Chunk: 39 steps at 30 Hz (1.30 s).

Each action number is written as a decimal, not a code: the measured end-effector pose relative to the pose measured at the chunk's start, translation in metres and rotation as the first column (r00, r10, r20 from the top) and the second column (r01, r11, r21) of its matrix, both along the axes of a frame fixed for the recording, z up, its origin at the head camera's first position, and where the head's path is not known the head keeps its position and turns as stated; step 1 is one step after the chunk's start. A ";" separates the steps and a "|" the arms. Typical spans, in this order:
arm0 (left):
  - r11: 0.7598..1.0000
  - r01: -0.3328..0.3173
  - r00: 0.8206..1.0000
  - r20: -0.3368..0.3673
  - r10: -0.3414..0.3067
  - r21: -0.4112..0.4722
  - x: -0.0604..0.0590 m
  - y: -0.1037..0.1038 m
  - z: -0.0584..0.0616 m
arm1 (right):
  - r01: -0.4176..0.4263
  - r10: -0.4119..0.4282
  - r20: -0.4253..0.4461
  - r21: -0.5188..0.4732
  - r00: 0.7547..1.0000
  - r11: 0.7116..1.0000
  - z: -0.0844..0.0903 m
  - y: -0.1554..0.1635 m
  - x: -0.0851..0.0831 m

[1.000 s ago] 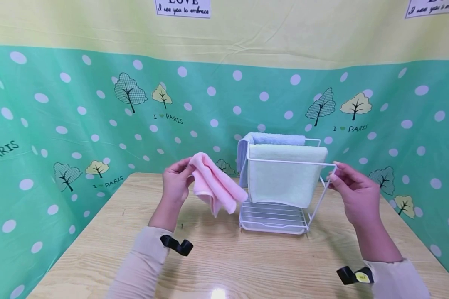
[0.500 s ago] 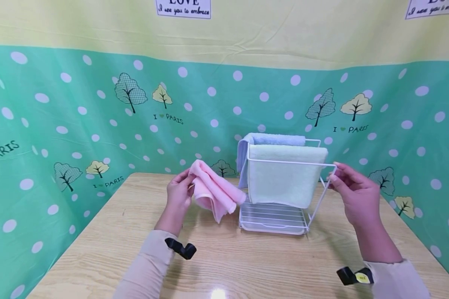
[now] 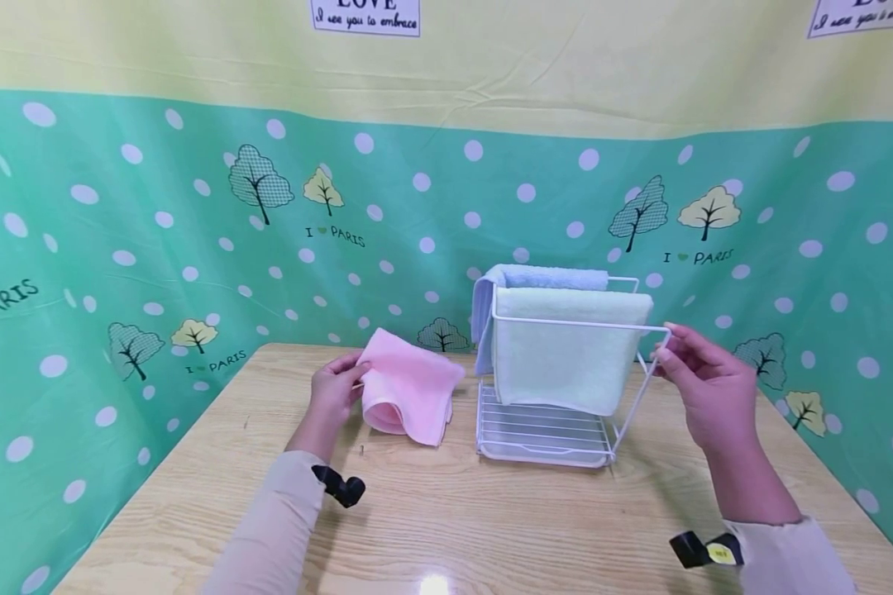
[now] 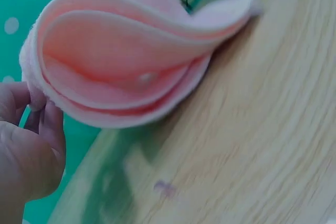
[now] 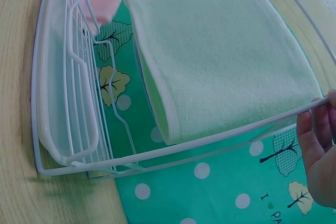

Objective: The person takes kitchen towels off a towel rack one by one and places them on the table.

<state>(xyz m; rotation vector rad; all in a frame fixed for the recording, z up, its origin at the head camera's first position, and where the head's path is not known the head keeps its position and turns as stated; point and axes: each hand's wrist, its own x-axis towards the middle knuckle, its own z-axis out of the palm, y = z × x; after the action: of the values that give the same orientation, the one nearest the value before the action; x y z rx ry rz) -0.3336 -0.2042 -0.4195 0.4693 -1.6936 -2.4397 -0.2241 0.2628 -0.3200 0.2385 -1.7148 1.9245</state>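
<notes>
My left hand [image 3: 333, 392] pinches a pink towel [image 3: 409, 380] by its left edge, left of the rack. In the left wrist view the folded layers of the towel [image 4: 121, 51] gape open in a loop, with the left hand [image 4: 31, 140] at one edge. My right hand [image 3: 707, 384] grips the upper right corner of a white wire rack [image 3: 632, 401]. Over the rack's front bar hangs a pale green towel [image 3: 565, 355], and a light blue towel [image 3: 551, 277] hangs behind it. The right wrist view shows the right hand [image 5: 321, 156] with fingers around the wire.
The rack's base has a wire shelf over a white tray [image 3: 543, 453], standing on the wooden table [image 3: 491, 529]. A green and yellow printed curtain [image 3: 387, 190] closes off the back and sides.
The pink towel has moved left and lower, away from the rack, and now spreads wider. The left hand went left and slightly down with it. The right hand and rack stay put.
</notes>
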 end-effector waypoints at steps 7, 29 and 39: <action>0.920 0.098 0.994 0.091 -0.069 -0.378 -0.008 -0.021 -0.011 | -0.002 0.003 -0.023 0.006 1.000 1.000 -0.001 0.000 -0.001; 0.514 0.351 0.918 0.181 -0.351 -0.782 0.014 -0.067 -0.023 | 0.007 -0.007 -0.007 -0.001 1.000 1.000 -0.003 -0.002 0.000; 0.348 0.383 0.875 0.216 -0.433 -0.856 0.011 -0.056 -0.025 | -0.003 0.003 -0.027 -0.002 1.000 1.000 -0.002 -0.001 -0.002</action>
<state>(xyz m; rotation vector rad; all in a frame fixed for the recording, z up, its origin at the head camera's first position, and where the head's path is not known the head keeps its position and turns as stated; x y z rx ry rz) -0.3224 -0.2606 -0.4444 -0.2148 -2.9723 -1.2862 -0.2265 0.2615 -0.3219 0.2653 -1.6955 1.9174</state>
